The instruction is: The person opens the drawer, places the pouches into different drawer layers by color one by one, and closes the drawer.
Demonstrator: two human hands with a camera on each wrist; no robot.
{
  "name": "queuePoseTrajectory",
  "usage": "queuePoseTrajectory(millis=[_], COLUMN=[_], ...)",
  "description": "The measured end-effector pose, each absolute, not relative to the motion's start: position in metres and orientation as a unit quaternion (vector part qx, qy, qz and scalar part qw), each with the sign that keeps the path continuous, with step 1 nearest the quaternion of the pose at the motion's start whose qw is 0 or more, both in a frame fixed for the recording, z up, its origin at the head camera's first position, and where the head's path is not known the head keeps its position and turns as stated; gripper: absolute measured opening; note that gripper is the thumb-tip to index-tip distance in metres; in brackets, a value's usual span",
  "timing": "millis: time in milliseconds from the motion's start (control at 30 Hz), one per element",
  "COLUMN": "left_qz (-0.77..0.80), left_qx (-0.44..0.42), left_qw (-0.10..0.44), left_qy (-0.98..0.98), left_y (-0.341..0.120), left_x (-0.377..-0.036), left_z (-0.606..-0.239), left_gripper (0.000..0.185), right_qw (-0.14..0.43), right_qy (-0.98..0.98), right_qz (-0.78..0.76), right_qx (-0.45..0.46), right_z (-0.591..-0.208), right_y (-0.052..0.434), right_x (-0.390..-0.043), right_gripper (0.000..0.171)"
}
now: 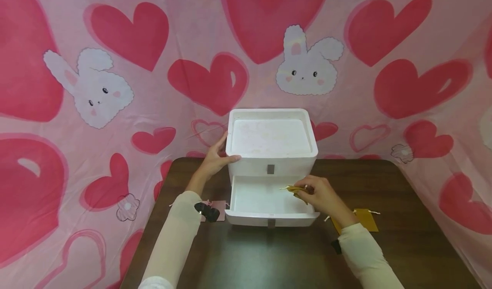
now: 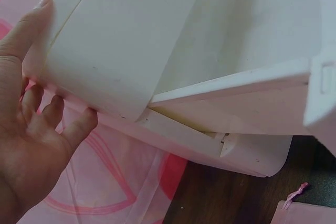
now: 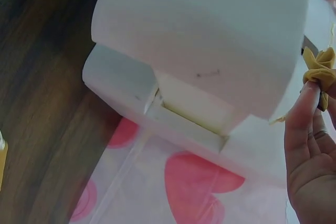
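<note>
Pinching a crumpled mustard cloth pouch (image 1: 297,190) over the open lower drawer (image 1: 269,201), the right hand (image 1: 320,195) curls its fingers (image 3: 304,111) round the soft fabric. The left hand (image 1: 215,159) rests with straight fingers against the smooth white plastic drawer box (image 1: 270,137). Flat pink (image 1: 216,209) and mustard (image 1: 365,218) pouches lie partly hidden behind the forearms on the dark wooden table (image 1: 403,237).

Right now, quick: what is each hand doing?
Left hand: open, steadying the left side of the white drawer box.
Right hand: pinching a small mustard pouch over the open drawer.
</note>
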State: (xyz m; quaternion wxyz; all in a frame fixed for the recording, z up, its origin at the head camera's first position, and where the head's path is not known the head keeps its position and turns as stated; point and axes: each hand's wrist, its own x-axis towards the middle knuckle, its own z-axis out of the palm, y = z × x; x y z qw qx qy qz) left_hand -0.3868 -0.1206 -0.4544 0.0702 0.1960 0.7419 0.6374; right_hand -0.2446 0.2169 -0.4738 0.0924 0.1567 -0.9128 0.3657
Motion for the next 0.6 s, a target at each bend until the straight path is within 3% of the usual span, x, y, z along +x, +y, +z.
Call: queuePoseTrajectory(millis=[600], left_qz=[0.639], left_qx=[0.203], left_qw=[0.066], left_qy=[0.739], left_y=[-0.1195], left_x=[-0.386], left_z=[-0.454], left_gripper=[0.102], right_qw=[0.098], right_qy=[-0.936], right_qz=[0.295], right_qx=[0.167], right_z=[-0.4818], right_y=[0.2099], right_x=[-0.2458], right_gripper=[0.017])
